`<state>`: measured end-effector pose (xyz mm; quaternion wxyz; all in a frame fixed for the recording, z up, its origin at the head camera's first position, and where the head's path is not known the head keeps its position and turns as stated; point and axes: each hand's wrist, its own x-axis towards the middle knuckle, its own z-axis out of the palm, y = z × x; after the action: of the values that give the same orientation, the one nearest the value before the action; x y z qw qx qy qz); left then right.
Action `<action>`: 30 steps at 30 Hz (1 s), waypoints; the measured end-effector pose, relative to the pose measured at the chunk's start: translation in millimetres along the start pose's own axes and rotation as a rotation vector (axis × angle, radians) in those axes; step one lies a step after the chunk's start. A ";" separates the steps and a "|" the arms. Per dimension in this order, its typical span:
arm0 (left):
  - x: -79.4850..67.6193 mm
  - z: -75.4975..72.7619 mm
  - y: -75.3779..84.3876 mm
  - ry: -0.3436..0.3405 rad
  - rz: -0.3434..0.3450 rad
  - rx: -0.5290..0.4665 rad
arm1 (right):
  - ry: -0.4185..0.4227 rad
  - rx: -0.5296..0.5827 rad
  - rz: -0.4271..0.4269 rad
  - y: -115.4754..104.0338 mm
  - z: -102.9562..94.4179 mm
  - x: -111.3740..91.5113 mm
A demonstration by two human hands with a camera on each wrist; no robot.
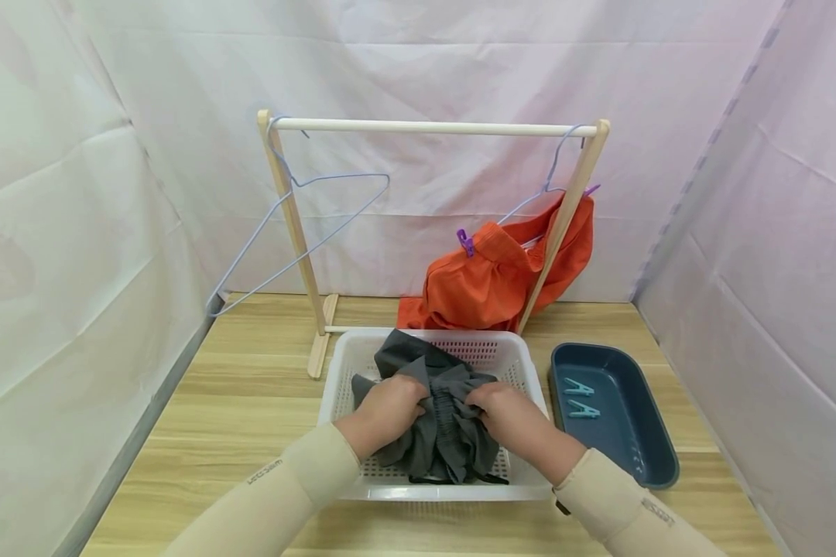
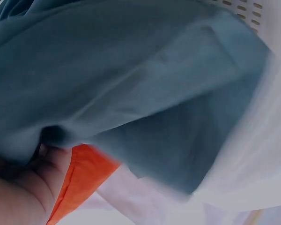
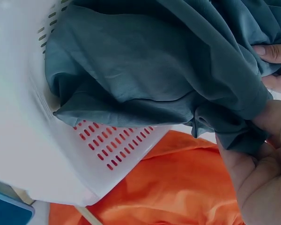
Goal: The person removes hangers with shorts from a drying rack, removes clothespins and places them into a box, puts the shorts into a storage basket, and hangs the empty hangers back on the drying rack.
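Note:
A crumpled dark grey garment [image 1: 435, 433] with a gathered elastic band lies bunched in the white plastic basket [image 1: 536, 472], which has perforated walls. My left hand [image 1: 392, 404] pinches the cloth on its left side. On the right side, my right hand [image 1: 512, 414] grips a fold between thumb and fingers. The right wrist view shows the cloth [image 3: 131, 56] lifted and draped close over the basket wall, with the other hand's fingers [image 3: 274, 52] on it too. In the left wrist view a wide fold [image 2: 145, 93] hides most of the left fingers.
Behind the basket stands a wooden rack [image 1: 432, 126]. An empty blue hanger [image 1: 299, 182] hangs at its left end; an orange garment [image 1: 488, 271] hangs at the right from another hanger, with purple clips [image 1: 465, 242]. A dark blue tray [image 1: 627, 418] at right holds two teal clips [image 1: 584, 410].

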<state>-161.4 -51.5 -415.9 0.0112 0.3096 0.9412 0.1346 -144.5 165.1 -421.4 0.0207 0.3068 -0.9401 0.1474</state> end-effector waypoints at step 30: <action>-1.5 14.8 -6.5 -0.218 -0.027 0.074 | -0.181 -0.107 -0.144 -13.7 22.5 26.1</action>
<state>-162.4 -53.8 -432.0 0.1041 0.3097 0.9429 0.0650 -156.5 133.1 -435.8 -0.0373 0.3839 -0.9202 0.0669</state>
